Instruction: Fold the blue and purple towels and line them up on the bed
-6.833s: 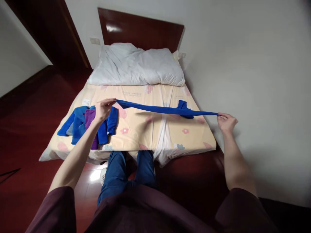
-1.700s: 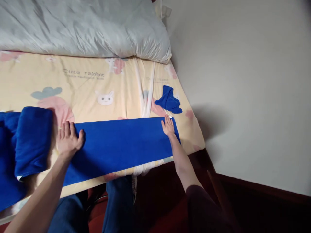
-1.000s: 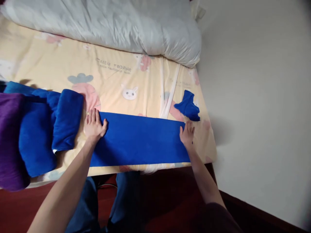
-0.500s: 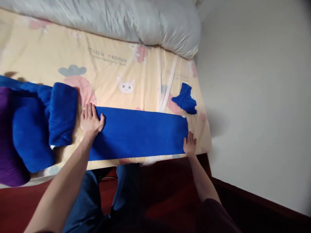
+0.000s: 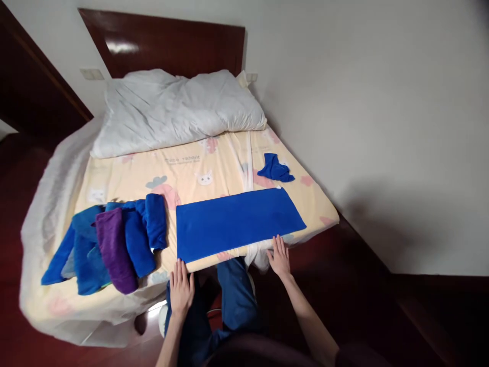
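A blue towel [image 5: 237, 219] lies flat and smooth near the front edge of the bed, its long side along that edge. My left hand [image 5: 181, 290] is at the towel's near left corner, fingers stretched out, holding nothing. By the near edge, toward the towel's right end, my right hand [image 5: 279, 257] rests with its fingers apart and nothing in it. A small crumpled blue cloth [image 5: 275, 168] sits beyond the towel's right end. Left of the towel is a heap of blue cloths [image 5: 139, 242] with a purple cloth [image 5: 116, 250] on it.
The bed [image 5: 214, 188] has a yellow patterned sheet. A rolled grey-white quilt [image 5: 179, 109] lies across its far part, before a dark wooden headboard [image 5: 171, 46]. A pale wall [image 5: 382, 127] stands to the right. My legs are against the bed's front edge.
The view has drawn back and tilted up, showing the headboard. Both hands have moved off the towel's ends toward its near edge, closer to me.
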Action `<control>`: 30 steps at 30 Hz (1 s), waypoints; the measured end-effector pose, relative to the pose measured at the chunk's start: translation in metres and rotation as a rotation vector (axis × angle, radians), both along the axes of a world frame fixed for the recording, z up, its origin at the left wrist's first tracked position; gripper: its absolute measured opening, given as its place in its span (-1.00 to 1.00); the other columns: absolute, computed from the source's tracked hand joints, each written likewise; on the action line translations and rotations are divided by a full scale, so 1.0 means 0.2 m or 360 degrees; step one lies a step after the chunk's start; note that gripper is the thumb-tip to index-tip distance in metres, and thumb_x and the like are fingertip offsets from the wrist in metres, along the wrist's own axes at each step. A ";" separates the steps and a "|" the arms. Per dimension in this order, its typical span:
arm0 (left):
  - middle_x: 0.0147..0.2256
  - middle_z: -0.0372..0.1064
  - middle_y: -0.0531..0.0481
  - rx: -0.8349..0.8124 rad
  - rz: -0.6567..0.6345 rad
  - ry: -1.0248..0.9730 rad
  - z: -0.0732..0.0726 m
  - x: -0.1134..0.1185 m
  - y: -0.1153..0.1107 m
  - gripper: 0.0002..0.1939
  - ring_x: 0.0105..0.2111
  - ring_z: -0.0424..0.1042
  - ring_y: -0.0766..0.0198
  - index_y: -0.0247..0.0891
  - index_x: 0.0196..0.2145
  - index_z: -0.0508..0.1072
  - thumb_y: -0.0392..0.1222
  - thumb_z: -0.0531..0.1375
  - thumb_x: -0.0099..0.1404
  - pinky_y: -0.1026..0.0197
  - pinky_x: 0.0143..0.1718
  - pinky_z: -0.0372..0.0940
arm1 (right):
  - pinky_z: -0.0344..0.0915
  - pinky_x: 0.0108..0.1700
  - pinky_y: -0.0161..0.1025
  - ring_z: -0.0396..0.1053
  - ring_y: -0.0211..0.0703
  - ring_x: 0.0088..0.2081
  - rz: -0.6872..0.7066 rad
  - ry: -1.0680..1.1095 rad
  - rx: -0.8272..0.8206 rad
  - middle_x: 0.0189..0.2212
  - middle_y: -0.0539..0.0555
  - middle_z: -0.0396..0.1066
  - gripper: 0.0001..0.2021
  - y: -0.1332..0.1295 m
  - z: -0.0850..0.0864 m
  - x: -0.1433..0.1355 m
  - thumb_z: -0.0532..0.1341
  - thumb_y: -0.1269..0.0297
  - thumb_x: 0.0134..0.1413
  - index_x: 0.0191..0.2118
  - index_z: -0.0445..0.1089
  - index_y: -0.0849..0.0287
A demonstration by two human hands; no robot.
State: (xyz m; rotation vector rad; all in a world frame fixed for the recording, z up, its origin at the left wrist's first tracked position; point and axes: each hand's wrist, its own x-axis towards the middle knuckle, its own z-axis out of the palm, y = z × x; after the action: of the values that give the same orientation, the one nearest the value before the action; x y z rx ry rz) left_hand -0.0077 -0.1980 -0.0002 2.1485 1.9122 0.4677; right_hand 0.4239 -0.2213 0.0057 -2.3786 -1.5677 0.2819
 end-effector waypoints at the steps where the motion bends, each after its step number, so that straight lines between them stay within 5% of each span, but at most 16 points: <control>1: 0.45 -0.08 -0.33 -0.0046 0.0054 -0.0010 -0.04 -0.04 -0.13 -0.26 0.47 -0.12 -0.10 -0.35 0.50 -0.11 -0.06 -0.12 0.45 -0.32 0.40 0.01 | 0.05 0.41 0.22 -0.14 0.16 0.50 -0.0108 0.0090 0.0037 0.50 0.24 -0.14 -0.30 -0.03 -0.02 -0.03 -0.09 -0.04 0.36 0.48 0.03 0.22; 3: 0.39 0.07 -0.39 -0.0177 0.0091 -0.0036 -0.11 -0.11 -0.31 -0.26 0.43 0.02 -0.17 -0.36 0.47 0.02 -0.03 -0.09 0.42 -0.35 0.33 0.14 | 0.19 0.36 0.13 0.03 0.20 0.45 -0.0284 0.0339 0.0090 0.47 0.32 -0.04 -0.26 -0.06 -0.03 -0.10 -0.03 -0.09 0.32 0.45 0.09 0.26; 6: 0.35 0.18 -0.40 -0.0274 0.0090 -0.0050 -0.16 -0.18 -0.38 -0.30 0.39 0.12 -0.19 -0.37 0.39 0.22 0.00 -0.06 0.40 -0.31 0.30 0.21 | 0.29 0.30 0.11 0.27 0.20 0.34 -0.0330 0.0732 0.0128 0.32 0.34 0.28 -0.26 -0.12 -0.04 -0.33 -0.01 -0.14 0.28 0.39 0.22 0.26; 9: 0.34 0.20 -0.40 -0.0275 0.0077 -0.0026 -0.15 -0.21 -0.34 -0.32 0.39 0.13 -0.18 -0.41 0.33 0.29 -0.01 -0.03 0.37 -0.26 0.32 0.21 | 0.32 0.28 0.15 0.35 0.22 0.28 -0.0104 0.0911 0.0168 0.22 0.25 0.43 -0.38 -0.26 -0.04 -0.66 0.01 -0.08 0.29 0.30 0.37 0.14; 13: 0.33 0.19 -0.44 -0.0275 0.0044 0.0014 -0.13 -0.20 -0.32 -0.32 0.38 0.14 -0.19 -0.49 0.30 0.32 -0.03 0.00 0.35 -0.24 0.32 0.19 | 0.18 0.38 0.23 0.13 0.29 0.40 0.0291 0.0748 0.0165 0.37 0.13 0.22 -0.45 -0.45 -0.03 -0.95 0.22 0.12 0.17 0.28 0.41 0.01; 19: 0.39 0.09 -0.42 -0.0352 0.0089 0.0135 -0.08 -0.14 -0.36 -0.34 0.41 0.06 -0.17 -0.51 0.33 0.28 -0.06 -0.02 0.40 -0.18 0.32 0.18 | 0.30 0.30 0.14 0.41 0.15 0.22 0.0135 0.0925 0.0185 0.16 0.27 0.48 -0.51 -0.40 -0.02 -0.81 0.10 0.23 0.24 0.22 0.45 0.22; 26: 0.37 0.12 -0.42 -0.0345 0.0100 0.0189 -0.08 -0.13 -0.35 -0.33 0.39 0.11 -0.17 -0.54 0.31 0.31 -0.05 -0.03 0.39 -0.17 0.29 0.22 | 0.50 0.08 0.06 0.52 0.10 0.09 -0.0089 0.1359 0.0371 0.13 0.33 0.49 -0.48 -0.27 -0.05 -0.77 0.03 0.01 0.31 0.15 0.46 0.24; 30: 0.38 0.12 -0.37 -0.0340 0.0125 0.0233 -0.10 -0.12 -0.35 -0.33 0.39 0.12 -0.15 -0.52 0.31 0.31 -0.05 -0.04 0.39 -0.15 0.30 0.21 | 0.55 -0.08 -0.03 0.60 0.06 -0.11 -0.0462 0.1879 0.0582 -0.06 0.34 0.58 -0.42 -0.09 0.01 -0.76 0.16 -0.16 0.22 0.05 0.45 0.29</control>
State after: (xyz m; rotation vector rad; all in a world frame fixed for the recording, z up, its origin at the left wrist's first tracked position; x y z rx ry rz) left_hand -0.0315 -0.2680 -0.0207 2.0256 2.0260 0.1146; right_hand 0.2721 -0.2390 0.0071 -1.5493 -0.6235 0.9901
